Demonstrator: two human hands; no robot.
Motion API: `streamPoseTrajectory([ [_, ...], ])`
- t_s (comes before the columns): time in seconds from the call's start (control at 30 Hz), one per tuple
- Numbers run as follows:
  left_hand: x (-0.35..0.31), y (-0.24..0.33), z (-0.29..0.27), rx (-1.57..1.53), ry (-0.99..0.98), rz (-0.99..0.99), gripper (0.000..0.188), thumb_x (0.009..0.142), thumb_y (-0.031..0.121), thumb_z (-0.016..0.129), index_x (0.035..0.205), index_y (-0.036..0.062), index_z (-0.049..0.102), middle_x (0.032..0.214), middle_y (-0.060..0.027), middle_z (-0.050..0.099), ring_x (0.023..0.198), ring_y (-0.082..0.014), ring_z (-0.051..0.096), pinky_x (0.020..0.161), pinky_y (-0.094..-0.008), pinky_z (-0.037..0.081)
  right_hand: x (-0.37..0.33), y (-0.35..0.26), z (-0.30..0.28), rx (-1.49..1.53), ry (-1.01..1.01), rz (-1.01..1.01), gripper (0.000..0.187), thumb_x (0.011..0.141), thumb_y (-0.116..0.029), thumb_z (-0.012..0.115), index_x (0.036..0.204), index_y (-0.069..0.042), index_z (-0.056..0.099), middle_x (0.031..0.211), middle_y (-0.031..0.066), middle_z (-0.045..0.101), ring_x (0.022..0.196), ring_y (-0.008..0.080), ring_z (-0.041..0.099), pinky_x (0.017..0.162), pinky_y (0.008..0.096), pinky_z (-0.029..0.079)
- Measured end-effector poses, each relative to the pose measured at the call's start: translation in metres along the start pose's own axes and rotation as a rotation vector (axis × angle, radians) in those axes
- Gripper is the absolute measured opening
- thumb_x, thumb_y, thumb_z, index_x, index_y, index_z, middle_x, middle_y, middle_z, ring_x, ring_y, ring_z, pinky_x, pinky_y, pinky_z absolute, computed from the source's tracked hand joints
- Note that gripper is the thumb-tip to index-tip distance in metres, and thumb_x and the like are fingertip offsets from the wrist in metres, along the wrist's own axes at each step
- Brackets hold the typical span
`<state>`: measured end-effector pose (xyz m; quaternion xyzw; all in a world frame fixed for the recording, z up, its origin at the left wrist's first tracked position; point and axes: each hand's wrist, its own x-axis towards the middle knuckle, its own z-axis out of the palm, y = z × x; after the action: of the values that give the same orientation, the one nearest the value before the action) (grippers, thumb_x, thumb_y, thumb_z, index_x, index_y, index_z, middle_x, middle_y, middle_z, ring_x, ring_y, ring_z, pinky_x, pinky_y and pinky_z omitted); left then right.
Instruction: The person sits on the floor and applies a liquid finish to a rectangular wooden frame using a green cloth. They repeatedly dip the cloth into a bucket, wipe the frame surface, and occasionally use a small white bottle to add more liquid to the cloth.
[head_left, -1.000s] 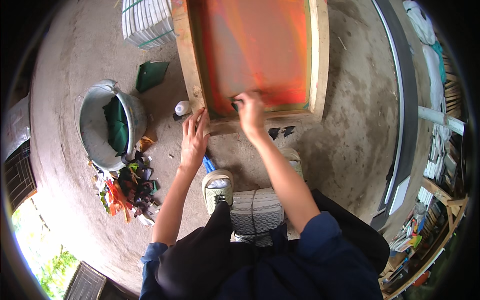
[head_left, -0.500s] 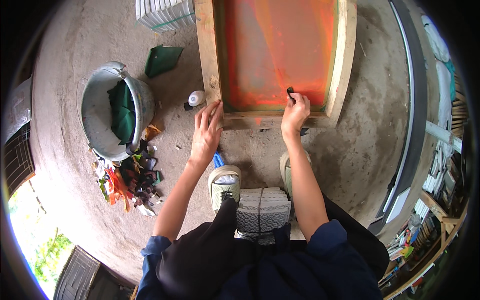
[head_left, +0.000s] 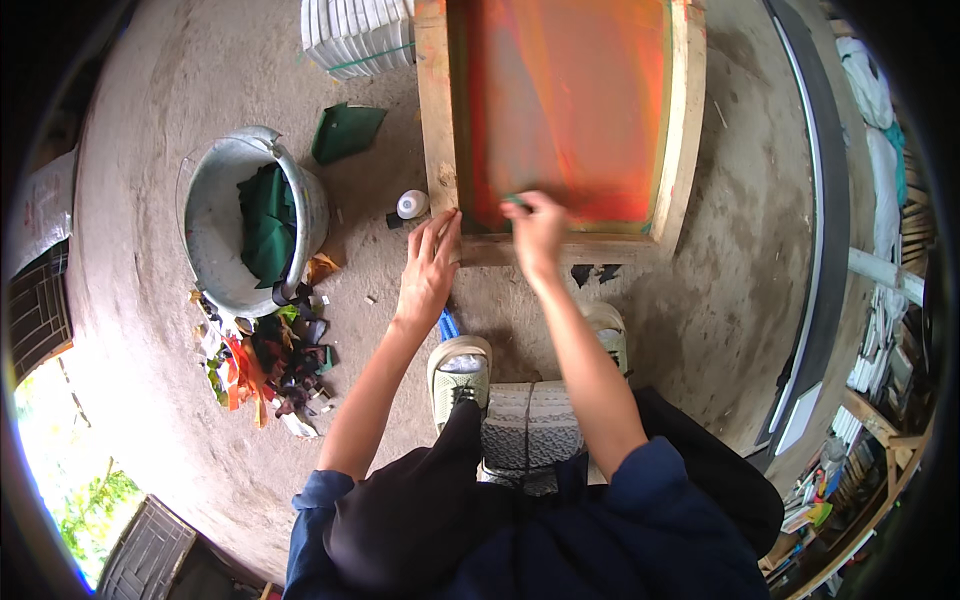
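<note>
A wooden screen-printing frame (head_left: 437, 150) lies in front of me, its mesh (head_left: 570, 110) stained orange and red with a greyish middle. My left hand (head_left: 428, 268) holds the frame's near left corner, fingers over the wood and thumb side hidden. Near the mesh's lower left, my right hand (head_left: 541, 232) is smeared by motion, with fingers closed on a small dark green scrap (head_left: 516, 203) whose material I cannot make out. Just left of the frame stands a small white bottle (head_left: 412, 205).
A grey bucket (head_left: 205, 220) holding green pieces (head_left: 268, 240) stands at left, with a pile of coloured scraps (head_left: 265, 375) below it. A folded green piece (head_left: 347, 132) lies beyond. White bundled stacks sit at the back (head_left: 357, 35) and between my feet (head_left: 530, 425).
My right hand has swept left across the near end of the mesh with the scrap. My left hand stays on the frame's corner. The whole view has shifted slightly.
</note>
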<state>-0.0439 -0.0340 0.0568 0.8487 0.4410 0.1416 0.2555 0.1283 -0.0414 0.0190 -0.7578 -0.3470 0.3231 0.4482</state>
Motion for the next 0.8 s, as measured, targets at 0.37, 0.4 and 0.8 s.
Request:
streamPoseTrajectory([
  [0.37, 0.000, 0.003, 0.002, -0.092, 0.000, -0.017, 0.080, 0.064, -0.007, 0.066, 0.137, 0.0091, 0.037, 0.133, -0.0090, 0.038, 0.120, -0.0336, 0.037, 0.104, -0.0425, 0.036, 0.021, 0.036, -0.075, -0.663, 0.404, -0.283, 0.021, 0.075, 0.010, 0.057, 0.094, 0.004, 0.064, 0.094, 0.0151, 0.061, 0.091, 0.0302, 0.056, 0.077, 0.0391, 0.048],
  [0.4, 0.000, 0.003, 0.002, -0.096, 0.002, -0.019, 0.080, 0.064, -0.007, 0.066, 0.137, 0.0092, 0.037, 0.133, -0.0090, 0.038, 0.120, -0.0336, 0.037, 0.104, -0.0425, 0.036, 0.018, 0.038, -0.071, -0.663, 0.406, -0.289, 0.021, 0.076, 0.010, 0.056, 0.095, 0.004, 0.064, 0.095, 0.0151, 0.061, 0.090, 0.0300, 0.056, 0.077, 0.0389, 0.048],
  [0.8, 0.001, 0.002, 0.003, -0.052, 0.012, 0.002, 0.082, 0.063, -0.006, 0.068, 0.137, 0.0096, 0.037, 0.133, -0.0087, 0.038, 0.120, -0.0332, 0.037, 0.104, -0.0434, 0.035, 0.011, 0.036, -0.057, -0.612, 0.404, -0.288, 0.024, 0.077, 0.011, 0.053, 0.098, 0.004, 0.062, 0.094, 0.0149, 0.059, 0.092, 0.0301, 0.054, 0.079, 0.0394, 0.047],
])
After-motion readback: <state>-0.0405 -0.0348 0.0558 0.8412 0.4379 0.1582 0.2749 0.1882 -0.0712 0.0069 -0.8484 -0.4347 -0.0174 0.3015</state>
